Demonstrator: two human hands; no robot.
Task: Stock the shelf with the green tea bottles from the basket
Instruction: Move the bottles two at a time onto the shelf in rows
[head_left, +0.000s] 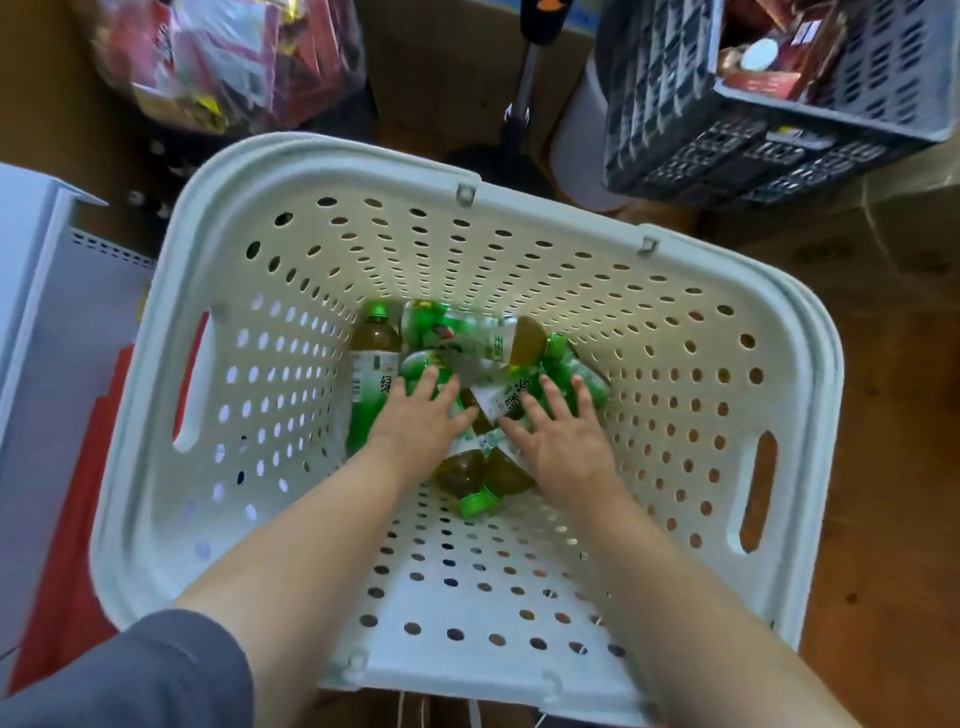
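From the head cam I've got both arms down in the white perforated basket (675, 332), left hand (415, 421) and right hand (563, 441) with fingers spread flat, gripping nothing, resting on the green tea bottles (467, 338) jumbled at the bottom.

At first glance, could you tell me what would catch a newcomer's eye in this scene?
The big white perforated basket fills the middle of the view, with a heap of green tea bottles lying at its bottom. Both bare arms reach down into it, the left hand and right hand spread with straight fingers on the bottles. Behind, at upper right, stands a dark slotted crate, and at upper left a clear bag of red packets.
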